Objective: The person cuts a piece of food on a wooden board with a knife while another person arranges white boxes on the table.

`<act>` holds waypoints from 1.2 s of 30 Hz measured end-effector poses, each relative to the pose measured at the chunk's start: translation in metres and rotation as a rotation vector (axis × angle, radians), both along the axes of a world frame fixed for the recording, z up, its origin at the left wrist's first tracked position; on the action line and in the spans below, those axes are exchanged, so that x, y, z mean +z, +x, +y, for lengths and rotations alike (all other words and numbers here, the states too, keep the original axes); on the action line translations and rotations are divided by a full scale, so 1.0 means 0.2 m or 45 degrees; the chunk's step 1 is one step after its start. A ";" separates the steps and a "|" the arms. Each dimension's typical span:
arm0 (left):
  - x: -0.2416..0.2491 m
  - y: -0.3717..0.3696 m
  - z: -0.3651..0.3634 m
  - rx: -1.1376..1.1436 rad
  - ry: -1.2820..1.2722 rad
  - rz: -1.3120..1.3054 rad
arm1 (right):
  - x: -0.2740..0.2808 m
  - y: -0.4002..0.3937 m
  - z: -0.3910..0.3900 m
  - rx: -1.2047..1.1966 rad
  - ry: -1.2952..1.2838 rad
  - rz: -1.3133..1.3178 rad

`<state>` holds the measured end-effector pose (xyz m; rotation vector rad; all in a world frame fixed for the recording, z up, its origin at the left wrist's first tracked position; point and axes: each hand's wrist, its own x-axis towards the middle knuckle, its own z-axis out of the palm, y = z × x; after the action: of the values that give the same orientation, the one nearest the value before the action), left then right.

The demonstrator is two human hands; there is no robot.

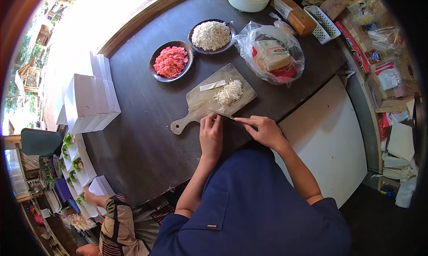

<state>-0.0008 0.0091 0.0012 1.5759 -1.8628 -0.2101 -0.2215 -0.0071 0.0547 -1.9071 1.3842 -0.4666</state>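
My right hand [264,130] is closed around the handle of a knife [224,115], its index finger stretched along it. The blade points left over the near edge of a wooden cutting board [198,103]. My left hand [211,130] is closed at that same edge, fingertips against the blade's tip end; whatever they pinch is hidden. On the board lie a heap of thin whitish shreds [229,94] and, beside it, a flat white strip [212,85]. Beyond the board are a bowl of pink slices [170,62] and a bowl of white shreds [211,35].
A clear plastic bag [272,55] with wrapped packages sits right of the board. Farther back are a white colander [249,2] and a white perforated basket [322,24]. White boxes [91,102] stack at the left. Another person's patterned sleeve [118,225] shows at lower left.
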 end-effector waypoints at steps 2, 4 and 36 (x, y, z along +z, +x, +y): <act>-0.01 0.00 0.00 0.004 -0.002 -0.019 | -0.01 -0.02 0.02 -0.004 -0.072 -0.031; -0.04 0.01 0.00 0.008 -0.006 -0.039 | -0.02 -0.03 0.02 0.001 -0.087 -0.026; -0.02 0.01 0.01 0.161 -0.154 -0.304 | -0.04 0.02 -0.01 -0.030 -0.045 -0.025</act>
<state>0.0012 0.0102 -0.0024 1.6868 -1.9050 0.1511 -0.2175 -0.0094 0.0463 -1.9113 1.3953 -0.5233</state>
